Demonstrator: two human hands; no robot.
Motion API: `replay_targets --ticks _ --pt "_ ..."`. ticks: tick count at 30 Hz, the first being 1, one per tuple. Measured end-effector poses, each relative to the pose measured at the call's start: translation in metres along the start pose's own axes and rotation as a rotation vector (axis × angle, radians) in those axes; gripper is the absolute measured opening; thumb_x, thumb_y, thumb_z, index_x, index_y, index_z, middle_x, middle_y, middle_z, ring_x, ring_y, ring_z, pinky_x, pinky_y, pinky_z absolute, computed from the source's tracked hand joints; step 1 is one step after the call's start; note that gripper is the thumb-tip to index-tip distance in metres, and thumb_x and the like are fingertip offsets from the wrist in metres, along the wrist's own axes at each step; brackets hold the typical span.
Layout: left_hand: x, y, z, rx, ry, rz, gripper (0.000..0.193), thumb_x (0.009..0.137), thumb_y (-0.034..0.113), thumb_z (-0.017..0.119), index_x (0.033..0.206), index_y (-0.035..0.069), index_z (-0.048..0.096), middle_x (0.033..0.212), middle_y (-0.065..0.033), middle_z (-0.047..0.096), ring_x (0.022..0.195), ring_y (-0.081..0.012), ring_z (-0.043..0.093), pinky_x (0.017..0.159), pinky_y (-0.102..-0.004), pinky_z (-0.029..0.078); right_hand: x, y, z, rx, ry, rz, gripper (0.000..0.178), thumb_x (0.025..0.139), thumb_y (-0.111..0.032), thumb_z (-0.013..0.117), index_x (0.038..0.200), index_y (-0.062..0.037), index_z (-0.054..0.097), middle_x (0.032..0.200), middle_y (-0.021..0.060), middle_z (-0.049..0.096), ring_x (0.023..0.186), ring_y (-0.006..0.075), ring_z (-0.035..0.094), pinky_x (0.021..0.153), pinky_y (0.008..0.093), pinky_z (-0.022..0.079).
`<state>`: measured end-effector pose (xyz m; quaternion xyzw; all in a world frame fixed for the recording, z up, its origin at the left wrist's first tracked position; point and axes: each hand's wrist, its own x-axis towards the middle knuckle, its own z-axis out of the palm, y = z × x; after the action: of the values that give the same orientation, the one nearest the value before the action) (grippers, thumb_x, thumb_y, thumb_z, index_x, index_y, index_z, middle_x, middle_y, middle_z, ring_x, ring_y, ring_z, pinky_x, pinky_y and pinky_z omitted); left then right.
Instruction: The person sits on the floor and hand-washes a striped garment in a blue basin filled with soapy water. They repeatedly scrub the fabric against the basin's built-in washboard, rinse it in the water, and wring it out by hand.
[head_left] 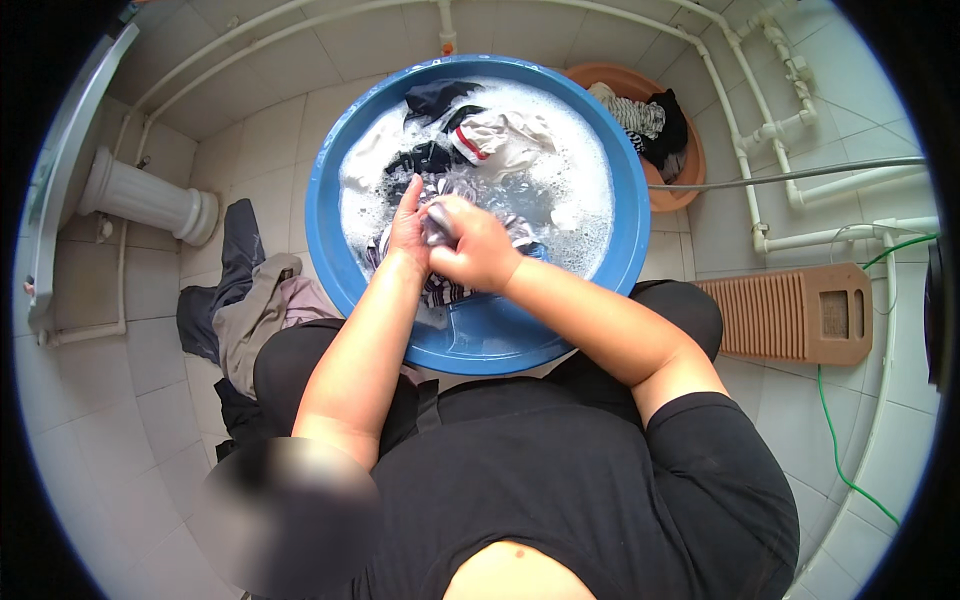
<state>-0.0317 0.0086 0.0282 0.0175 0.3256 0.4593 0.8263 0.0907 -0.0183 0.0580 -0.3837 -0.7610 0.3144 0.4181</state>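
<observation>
A big round blue basin (327, 235) holds sudsy water and wet clothes in front of me. Over its near half my hands meet at a striped black-and-white garment (447, 292). My right hand (478, 243) is closed round a bunched wet grey fold of cloth (438, 224). Pressed against that fold from the left is my left hand (407, 228), its thumb pointing up and its other fingers mostly hidden by the cloth. Farther back in the suds lie a pale garment with a red-edged band (505, 137) and a black garment (437, 100).
An orange basin (692, 190) with clothes stands behind at the right. A brown washboard (780, 315) lies right of my knee, near a green hose (832, 440). Dry clothes (250, 310) are piled on the left floor, by a white pedestal (150, 200). Pipes (742, 130) line the walls.
</observation>
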Motion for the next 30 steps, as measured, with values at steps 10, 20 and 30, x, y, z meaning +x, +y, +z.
replay_targets --ticks 10,20,30 --pt "0.001 -0.031 0.004 0.106 0.177 0.054 0.038 0.086 0.042 0.051 0.093 0.006 0.06 0.085 -0.0086 0.064 0.077 -0.021 0.061 0.074 -0.0335 0.05 -0.005 0.04 -0.001 -0.176 0.201 0.046 0.027 0.071 -0.03 0.065 0.061 -0.0079 0.054 0.062 0.0119 0.056 0.055 0.0281 0.055 0.051 0.0354 0.045" --pt "-0.005 -0.036 0.013 -0.122 0.106 -0.008 0.027 0.09 0.035 0.046 0.085 0.01 0.055 0.072 -0.008 0.059 0.061 -0.0213 0.057 0.06 -0.0369 0.049 -0.011 0.02 0.005 -0.169 0.167 0.053 0.029 0.078 -0.032 0.06 0.061 -0.0091 0.055 0.063 0.0127 0.057 0.06 0.0315 0.058 0.054 0.0387 0.045" --pt "0.023 -0.011 -0.017 0.033 0.39 0.474 0.04 0.089 0.017 0.052 0.125 0.008 0.035 0.114 -0.0158 0.051 0.099 -0.0277 0.055 0.083 -0.0436 0.048 -0.006 0.104 -0.039 -0.302 0.11 0.423 0.056 0.078 -0.049 0.059 0.109 -0.0022 0.054 0.103 0.0207 0.059 0.099 0.0344 0.056 0.086 0.0387 0.044"
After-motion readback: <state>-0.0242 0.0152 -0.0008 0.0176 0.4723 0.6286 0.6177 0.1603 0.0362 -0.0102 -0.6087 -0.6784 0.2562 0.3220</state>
